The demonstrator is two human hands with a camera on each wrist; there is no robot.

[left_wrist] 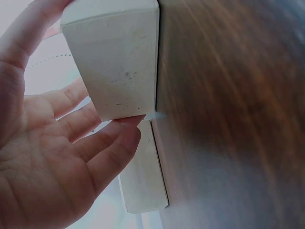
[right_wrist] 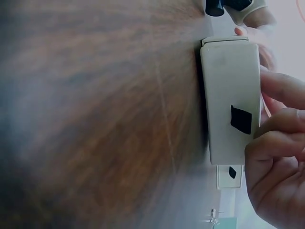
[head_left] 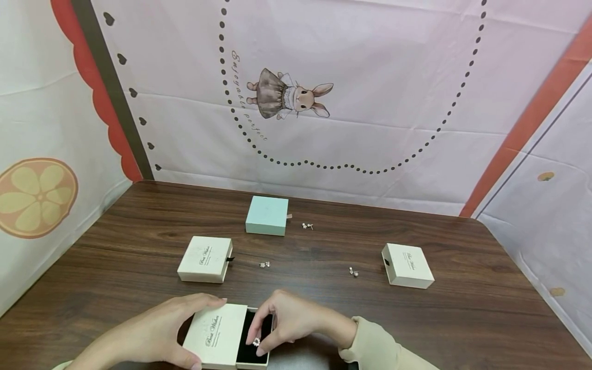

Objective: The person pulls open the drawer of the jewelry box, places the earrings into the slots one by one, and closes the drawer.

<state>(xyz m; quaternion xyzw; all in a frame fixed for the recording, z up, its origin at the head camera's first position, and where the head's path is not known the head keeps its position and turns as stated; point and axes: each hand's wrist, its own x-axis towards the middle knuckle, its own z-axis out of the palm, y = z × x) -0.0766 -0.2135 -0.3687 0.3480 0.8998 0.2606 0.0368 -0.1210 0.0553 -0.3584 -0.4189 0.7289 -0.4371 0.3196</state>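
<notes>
In the head view, a cream "Best Wishes" drawer box (head_left: 217, 331) lies at the front of the table, its black-lined drawer (head_left: 245, 352) slid partly out to the right. My left hand (head_left: 152, 329) grips the box sleeve, thumb on the near side and fingers on the far side; the left wrist view shows the fingers along the box's end (left_wrist: 116, 62). Over the drawer, my right hand (head_left: 293, 321) has thumb and index finger at a small flower-shaped stud earring (head_left: 256, 341), seemingly pinching it. A black ribbon tab (right_wrist: 241, 119) sticks out of the drawer front.
Two more cream boxes stand at the left (head_left: 205, 259) and right (head_left: 409, 264), with a mint-green box (head_left: 266, 216) further back. Small earrings lie beside each: a pair (head_left: 264, 264) at left, a pair (head_left: 353, 272) at right, a pair (head_left: 307, 226) at the back.
</notes>
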